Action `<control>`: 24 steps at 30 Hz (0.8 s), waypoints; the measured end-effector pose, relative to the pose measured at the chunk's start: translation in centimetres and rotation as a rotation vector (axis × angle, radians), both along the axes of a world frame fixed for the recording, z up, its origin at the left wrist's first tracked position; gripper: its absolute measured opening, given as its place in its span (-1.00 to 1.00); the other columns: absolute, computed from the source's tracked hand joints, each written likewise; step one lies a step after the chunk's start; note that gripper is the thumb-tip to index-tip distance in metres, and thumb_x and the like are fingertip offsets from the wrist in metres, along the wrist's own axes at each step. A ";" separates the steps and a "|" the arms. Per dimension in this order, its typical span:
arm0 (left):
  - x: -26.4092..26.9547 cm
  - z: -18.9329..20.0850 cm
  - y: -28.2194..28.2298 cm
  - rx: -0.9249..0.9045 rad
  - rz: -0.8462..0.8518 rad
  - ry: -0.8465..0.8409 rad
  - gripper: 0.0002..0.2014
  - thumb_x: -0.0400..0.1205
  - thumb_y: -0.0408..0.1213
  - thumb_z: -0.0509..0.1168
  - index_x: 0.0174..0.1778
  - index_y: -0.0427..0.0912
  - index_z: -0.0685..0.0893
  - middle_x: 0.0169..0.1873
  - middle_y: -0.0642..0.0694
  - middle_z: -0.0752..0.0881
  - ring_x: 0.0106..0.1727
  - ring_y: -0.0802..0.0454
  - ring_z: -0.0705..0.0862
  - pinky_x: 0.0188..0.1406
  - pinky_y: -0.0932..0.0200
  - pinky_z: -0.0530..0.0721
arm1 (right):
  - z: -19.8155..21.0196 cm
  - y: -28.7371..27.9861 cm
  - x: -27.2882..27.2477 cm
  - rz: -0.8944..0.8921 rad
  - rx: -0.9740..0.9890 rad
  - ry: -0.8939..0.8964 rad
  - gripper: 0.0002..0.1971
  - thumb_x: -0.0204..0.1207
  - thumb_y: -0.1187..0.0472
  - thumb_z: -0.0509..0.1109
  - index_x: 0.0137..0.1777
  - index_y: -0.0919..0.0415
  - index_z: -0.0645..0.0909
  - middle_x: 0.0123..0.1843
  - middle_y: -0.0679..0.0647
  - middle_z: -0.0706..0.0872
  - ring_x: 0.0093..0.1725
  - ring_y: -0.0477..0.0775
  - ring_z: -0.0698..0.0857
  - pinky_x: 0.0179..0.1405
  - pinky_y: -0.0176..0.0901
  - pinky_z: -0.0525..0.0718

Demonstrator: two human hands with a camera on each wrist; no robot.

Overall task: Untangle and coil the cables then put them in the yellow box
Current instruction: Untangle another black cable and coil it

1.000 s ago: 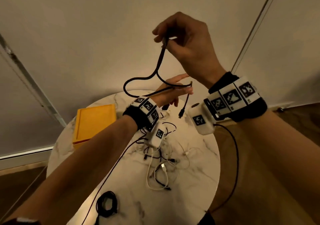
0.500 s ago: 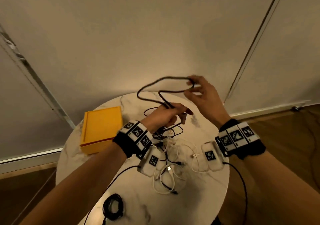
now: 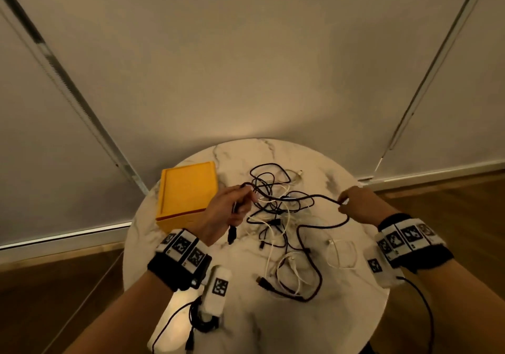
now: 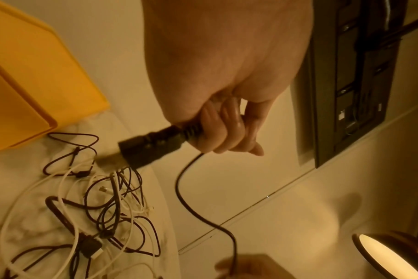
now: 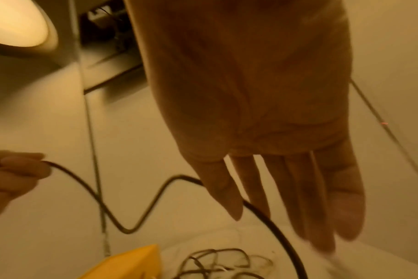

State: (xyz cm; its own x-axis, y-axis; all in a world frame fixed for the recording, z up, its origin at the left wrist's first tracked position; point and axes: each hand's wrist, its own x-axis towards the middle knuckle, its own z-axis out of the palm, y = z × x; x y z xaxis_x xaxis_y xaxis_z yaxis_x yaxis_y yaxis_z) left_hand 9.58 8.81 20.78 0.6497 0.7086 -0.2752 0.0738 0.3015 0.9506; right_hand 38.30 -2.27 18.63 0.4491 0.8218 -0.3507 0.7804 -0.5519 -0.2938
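My left hand point(image 3: 240, 203) grips a black cable point(image 3: 314, 196) just behind its plug point(image 4: 150, 147), which hangs below the fist. The cable runs rightward to my right hand point(image 3: 347, 203). In the right wrist view that hand's fingers point(image 5: 298, 198) are straight, and the cable point(image 5: 155, 198) crosses behind them. Past the right hand the cable drops in loops onto the table. Between my hands, a tangle of black and white cables point(image 3: 278, 217) lies on the round marble table point(image 3: 273, 326). The yellow box point(image 3: 188, 189) sits at the back left, beside my left hand.
A coiled black cable point(image 3: 203, 323) lies near the table's front-left edge, partly under my left wrist camera. A loose white cable loop point(image 3: 341, 255) lies on the right. Walls stand close behind the table. A lit lamp point(image 4: 389, 256) is nearby.
Both hands came down from in front of the wall to just above the table. The right hand swung out to the right, and the black cable now stretches between the hands.
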 end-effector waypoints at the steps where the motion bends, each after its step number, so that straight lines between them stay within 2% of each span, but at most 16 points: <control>1: -0.1 0.2 -0.4 0.016 -0.028 0.012 -0.61 0.78 -0.18 0.08 -0.28 -0.27 0.63 -0.64 -0.01 0.31 -0.67 0.16 0.14 -0.63 0.26 0.01 | 0.6 0.2 -1.3 0.075 0.041 -0.083 -0.62 0.56 0.18 0.38 0.37 0.21 0.57 0.34 0.23 0.63 0.30 0.22 0.60 0.21 -0.11 0.53; 2: -0.2 0.4 -0.9 0.038 -0.061 0.029 -0.59 0.76 -0.13 0.11 -0.33 -0.23 0.64 -0.64 -0.01 0.29 -0.65 0.15 0.13 -0.61 0.25 -0.01 | 1.3 0.3 -3.1 0.143 0.131 -0.104 -0.54 0.54 0.18 0.38 0.45 0.17 0.50 0.41 0.21 0.55 0.39 0.22 0.51 0.32 -0.08 0.45; 4: -0.1 1.3 -1.4 0.091 -0.154 0.041 -0.56 0.69 -0.03 0.14 -0.42 -0.16 0.68 -0.64 -0.02 0.27 -0.63 0.13 0.11 -0.60 0.22 -0.03 | 2.6 0.4 -7.1 0.278 0.379 -0.023 -0.40 0.48 0.20 0.42 0.55 0.11 0.41 0.48 0.16 0.45 0.44 0.20 0.42 0.41 -0.08 0.37; 6: -0.4 2.3 -1.6 0.099 -0.253 0.024 -0.55 0.65 0.02 0.13 -0.44 -0.16 0.68 -0.66 -0.02 0.27 -0.63 0.11 0.09 -0.59 0.20 -0.04 | 3.3 0.6 -11.3 0.385 0.552 0.139 -0.31 0.44 0.20 0.47 0.59 0.09 0.36 0.55 0.12 0.38 0.52 0.12 0.34 0.48 -0.18 0.28; 8: -0.8 3.1 -1.4 0.032 -0.316 -0.011 -0.53 0.69 0.01 0.10 -0.39 -0.20 0.66 -0.66 -0.01 0.28 -0.62 0.12 0.09 -0.59 0.18 -0.02 | 3.1 0.8 -14.0 0.443 0.624 0.254 -0.31 0.46 0.19 0.49 0.59 0.12 0.36 0.57 0.10 0.39 0.55 0.04 0.32 0.50 -0.31 0.22; 10: -1.6 3.4 -1.4 -0.041 -0.340 -0.060 -0.56 0.64 0.00 0.08 -0.36 -0.23 0.64 -0.65 0.00 0.28 -0.62 0.13 0.11 -0.60 0.17 0.02 | 2.7 1.3 -15.2 0.419 0.714 0.335 -0.46 0.48 0.24 0.49 0.47 0.17 0.48 0.42 0.06 0.57 0.40 -0.04 0.47 0.36 -0.50 0.30; 12: -2.6 3.5 -1.6 -0.078 -0.328 -0.128 -0.60 0.55 0.05 0.21 -0.37 -0.22 0.65 -0.64 0.02 0.28 -0.62 0.15 0.15 -0.60 0.21 0.05 | 2.5 1.6 -15.9 0.330 0.810 0.429 -0.78 0.52 0.26 0.46 0.14 0.15 0.63 0.06 -0.03 0.73 0.07 -0.12 0.64 0.10 -0.35 0.53; 13: -3.1 3.6 -1.7 -0.093 -0.312 -0.187 -0.64 0.49 0.06 0.34 -0.38 -0.21 0.65 -0.65 0.04 0.28 -0.63 0.17 0.17 -0.61 0.22 0.06 | 2.3 1.7 -16.0 0.289 0.826 0.502 -0.94 0.54 0.24 0.44 -0.03 0.16 0.63 -0.13 -0.08 0.72 -0.11 -0.15 0.65 -0.06 -0.26 0.58; 14: -3.6 3.7 -1.7 -0.108 -0.282 -0.264 -0.66 0.41 0.05 0.44 -0.38 -0.20 0.65 -0.65 0.05 0.29 -0.63 0.18 0.18 -0.61 0.23 0.07 | 1.9 1.9 -16.2 0.250 0.812 0.574 -0.91 0.57 0.22 0.43 -0.16 0.17 0.60 -0.26 -0.08 0.68 -0.25 -0.16 0.62 -0.18 -0.23 0.58; 15: -3.9 3.9 -1.8 -0.128 -0.242 -0.341 -0.67 0.36 0.02 0.49 -0.37 -0.19 0.65 -0.65 0.05 0.30 -0.62 0.17 0.17 -0.61 0.23 0.08 | 1.4 1.9 -16.2 0.225 0.792 0.643 -0.84 0.60 0.21 0.40 -0.21 0.19 0.57 -0.31 -0.03 0.66 -0.30 -0.14 0.61 -0.23 -0.18 0.58; 16: -4.2 4.0 -1.8 -0.148 -0.205 -0.406 -0.69 0.36 0.00 0.50 -0.36 -0.18 0.65 -0.64 0.06 0.32 -0.61 0.16 0.15 -0.62 0.24 0.09 | 1.2 1.8 -16.5 0.210 0.766 0.700 -0.83 0.62 0.21 0.38 -0.20 0.22 0.58 -0.28 0.04 0.68 -0.27 -0.09 0.64 -0.21 -0.09 0.63; 18: -4.4 4.2 -1.8 -0.161 -0.163 -0.464 -0.76 0.45 -0.05 0.43 -0.33 -0.16 0.65 -0.64 0.07 0.33 -0.59 0.14 0.12 -0.61 0.24 0.09 | 1.0 1.9 -17.0 0.211 0.789 0.740 -0.92 0.62 0.24 0.38 -0.09 0.22 0.59 -0.12 0.06 0.72 -0.09 0.00 0.70 -0.05 0.06 0.68; 19: -4.5 4.2 -1.9 -0.160 -0.156 -0.456 -0.78 0.51 -0.07 0.37 -0.32 -0.15 0.65 -0.64 0.07 0.33 -0.60 0.14 0.11 -0.62 0.24 0.08 | 0.9 2.2 -17.3 0.204 0.833 0.721 -0.94 0.60 0.24 0.40 -0.02 0.19 0.57 -0.04 0.03 0.70 -0.02 0.01 0.69 -0.02 0.04 0.68; 21: -4.3 4.1 -2.3 -0.173 -0.172 -0.398 -0.76 0.55 -0.09 0.25 -0.34 -0.14 0.65 -0.66 0.07 0.30 -0.64 0.16 0.13 -0.63 0.23 0.05 | 1.4 3.0 -17.5 0.208 0.940 0.584 -0.75 0.52 0.25 0.46 0.15 0.14 0.54 0.13 0.02 0.64 0.11 -0.04 0.64 0.08 -0.15 0.63; 23: -4.4 4.0 -2.8 -0.187 -0.240 -0.374 -0.74 0.55 -0.07 0.29 -0.34 -0.17 0.64 -0.68 0.07 0.29 -0.65 0.15 0.10 -0.65 0.24 0.05 | 2.0 3.8 -18.0 0.356 0.998 0.440 -0.61 0.45 0.27 0.46 0.27 0.16 0.54 0.22 0.04 0.61 0.20 -0.08 0.60 0.19 -0.31 0.53; 24: -4.4 3.9 -3.1 -0.176 -0.278 -0.382 -0.74 0.54 -0.05 0.34 -0.32 -0.18 0.64 -0.67 0.08 0.30 -0.63 0.13 0.09 -0.65 0.24 0.07 | 2.2 4.0 -18.4 0.432 0.990 0.446 -0.65 0.43 0.26 0.42 0.23 0.13 0.57 0.16 0.02 0.64 0.15 -0.14 0.61 0.16 -0.34 0.53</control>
State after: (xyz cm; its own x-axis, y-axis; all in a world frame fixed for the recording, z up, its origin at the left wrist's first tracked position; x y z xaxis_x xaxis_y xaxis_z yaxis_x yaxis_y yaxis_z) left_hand 5.16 5.71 24.70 0.8851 0.4583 -0.0805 -0.1693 0.4782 0.8618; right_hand 19.94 1.73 20.81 0.0644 0.8791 0.4722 0.5660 0.3576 -0.7428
